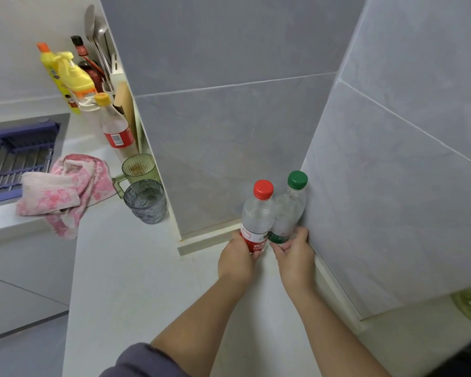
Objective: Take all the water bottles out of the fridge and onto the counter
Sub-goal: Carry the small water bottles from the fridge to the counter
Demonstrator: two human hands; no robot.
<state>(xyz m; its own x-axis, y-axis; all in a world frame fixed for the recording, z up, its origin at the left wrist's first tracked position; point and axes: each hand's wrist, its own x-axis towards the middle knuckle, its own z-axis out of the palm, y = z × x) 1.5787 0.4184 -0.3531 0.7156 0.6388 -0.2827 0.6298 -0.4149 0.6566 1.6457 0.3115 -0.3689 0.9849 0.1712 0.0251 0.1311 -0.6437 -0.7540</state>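
White kitchen counter meets two grey tiled walls in a corner, seen from above. Two small clear plastic water bottles stand on the counter, tucked into that corner at about four o'clock from the middle of the view and touching each other. The red-capped bottle is on the left and the green-capped bottle is on the right, close against the right-hand wall. Both stand upright, long axis vertical, caps pointing up toward the camera. The left hand wraps around the red label low on its bottle, and the right hand curls around the green label low on the other. The bottles look filled, so they are probably weighty for their size, with thin walls that give under a squeeze and may be slick if chilled. The labelled lower body seems the firmest place to hold. At nine o'clock from the bottles stand a grey glass tumbler and a green mug. Farther the same way lies a pink towel beside a blue sink rack. At ten o'clock stand yellow cleaning bottles. No fridge is in view.
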